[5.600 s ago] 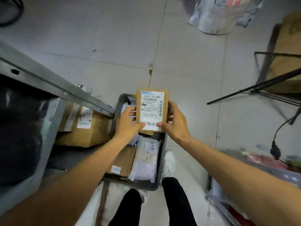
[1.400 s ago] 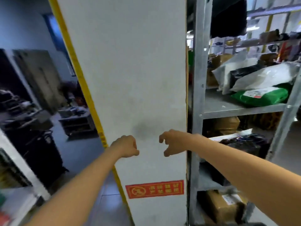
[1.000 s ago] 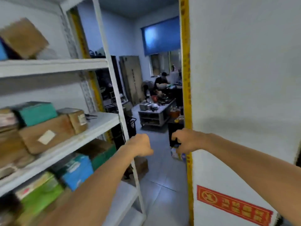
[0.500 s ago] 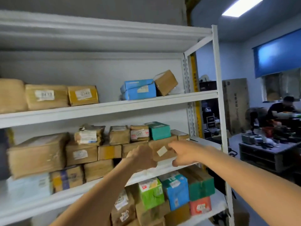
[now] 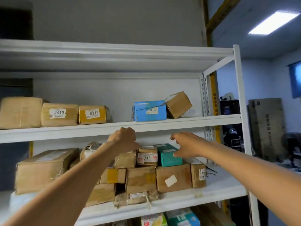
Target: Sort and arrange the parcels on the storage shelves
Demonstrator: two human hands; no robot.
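A white metal shelf unit (image 5: 179, 122) fills the view, with taped cardboard parcels on its levels. On the middle level brown boxes are stacked, topped by a teal box (image 5: 169, 159) and a small parcel labelled 0411 (image 5: 147, 158). My left hand (image 5: 124, 139) is curled into a fist in front of the stack's top row and holds nothing that I can see. My right hand (image 5: 185, 144) is spread open, its thumb at the teal box's right edge. The upper level holds boxes marked 0410 (image 5: 59, 114) and 0346 (image 5: 92, 114), a blue box (image 5: 149, 110) and a tilted brown box (image 5: 178, 104).
A large brown box (image 5: 40, 168) sits at the left of the middle level and a narrow one marked 0332 (image 5: 198, 175) at the right. Bare shelf lies right of it. Colourful boxes (image 5: 180, 217) show on the level below. A dim room with a tall carton (image 5: 267, 128) lies to the right.
My view has swung from a white pillar round to the shelf and come closer. Both hands have risen to the top of the middle stack, and the right hand's fingers have spread.
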